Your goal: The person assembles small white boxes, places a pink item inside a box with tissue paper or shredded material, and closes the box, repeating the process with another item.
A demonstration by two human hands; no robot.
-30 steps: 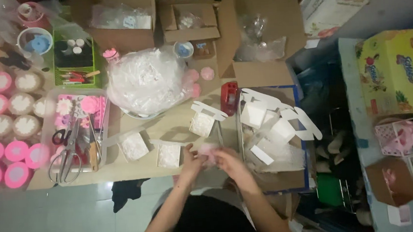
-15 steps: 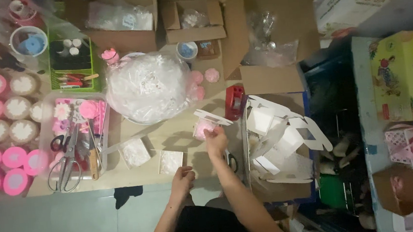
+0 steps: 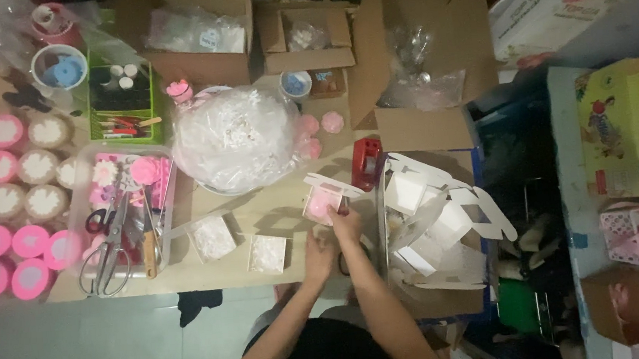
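Your right hand (image 3: 346, 222) pinches small box (image 3: 324, 200) w/ pink insert, lid flaps up, on table (image 3: 291, 204) nr tape dispenser (image 3: 366, 163). Left hand (image 3: 317, 256) just below it; grip can't tell.

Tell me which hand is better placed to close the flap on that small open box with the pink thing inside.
Probably the right hand: it already touches the small open box at its right edge, beside the raised flap. The left hand sits lower on the table, apart from the box.
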